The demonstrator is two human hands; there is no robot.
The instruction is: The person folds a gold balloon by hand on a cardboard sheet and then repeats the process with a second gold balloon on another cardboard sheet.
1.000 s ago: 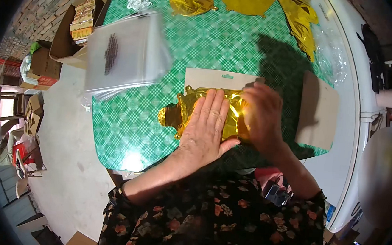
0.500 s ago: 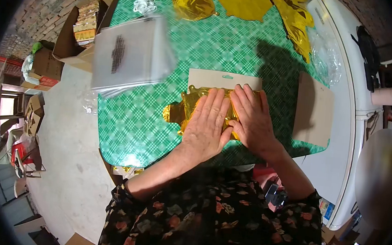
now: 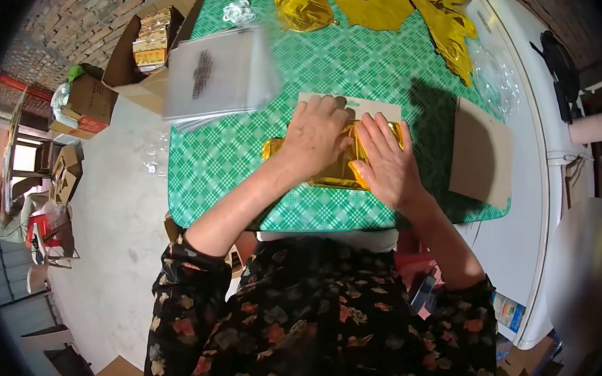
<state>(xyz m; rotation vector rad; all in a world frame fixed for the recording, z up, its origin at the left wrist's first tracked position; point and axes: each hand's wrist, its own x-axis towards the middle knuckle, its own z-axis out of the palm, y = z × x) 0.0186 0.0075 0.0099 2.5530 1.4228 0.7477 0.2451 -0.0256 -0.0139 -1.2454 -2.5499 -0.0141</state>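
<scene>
Green tablecloth (image 3: 224, 182), open beside both hands (image 3: 350, 149), gold foil (image 3: 341, 177) between.

"What's mid-frame?"
"A shiny gold foil piece (image 3: 339, 172), creased, lying flat, partly hidden."
"And under it?"
"A flat beige cardboard card (image 3: 385, 112) with a slot, its top strip showing above the foil."

Fisheye view with curved edges and black corners, green checked tablecloth (image 3: 346, 61) brightly lit, dark shadow across its right side and the cardboard sheet (image 3: 489, 132), glints on gold foil (image 3: 331, 176), blurred far-right oval (image 3: 590, 274)
</scene>
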